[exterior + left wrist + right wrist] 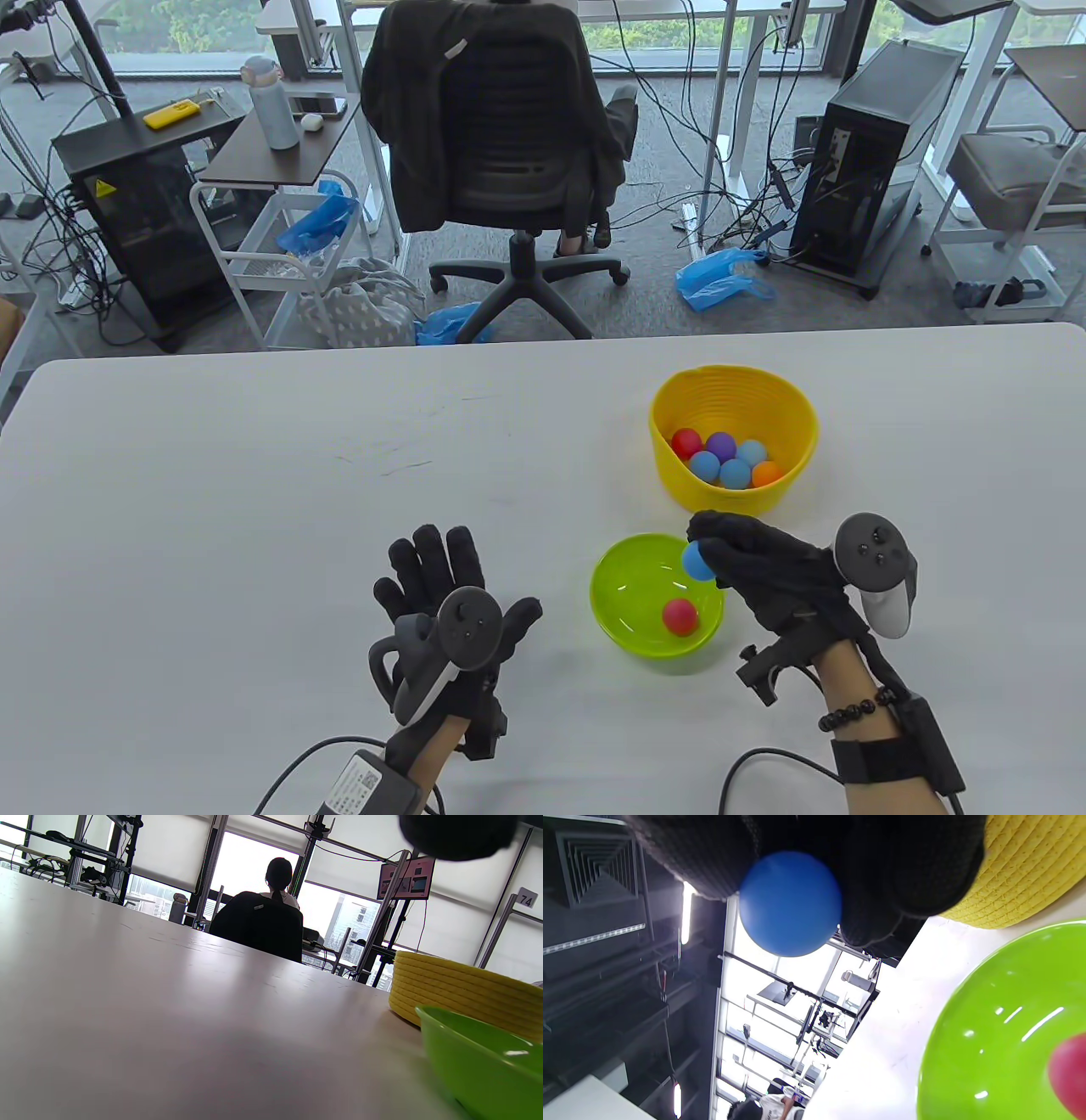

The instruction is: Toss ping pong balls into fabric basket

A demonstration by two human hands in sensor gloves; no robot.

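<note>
1. Ball (698, 561), a blue one, is pinched in my right hand (768, 577), held above the far right rim of the green bowl (624, 632).
2. In the right wrist view the same ball (790, 903) sits between the black gloved fingertips (916, 870), with the bowl (988, 1035) below it.
3. A red ball (680, 616) lies inside the bowl, right of its middle.
4. The yellow basket (793, 416) stands just beyond the bowl on the white table (254, 509); the two are near each other, and I cannot tell if they touch.
5. Inside the basket I count six balls: a red one (686, 441), a purple one (721, 445), three blue and an orange one (766, 473), bunched together on the floor of it.
6. My left hand (450, 611) lies flat on the table left of the bowl, fingers spread wide, holding nothing, tracker (441, 645) on its back.
7. From the left wrist I see the basket wall (462, 993) behind the bowl's rim (466, 1052).
8. Beyond the table, an office chair (501, 153) with a dark jacket draped over it.
</note>
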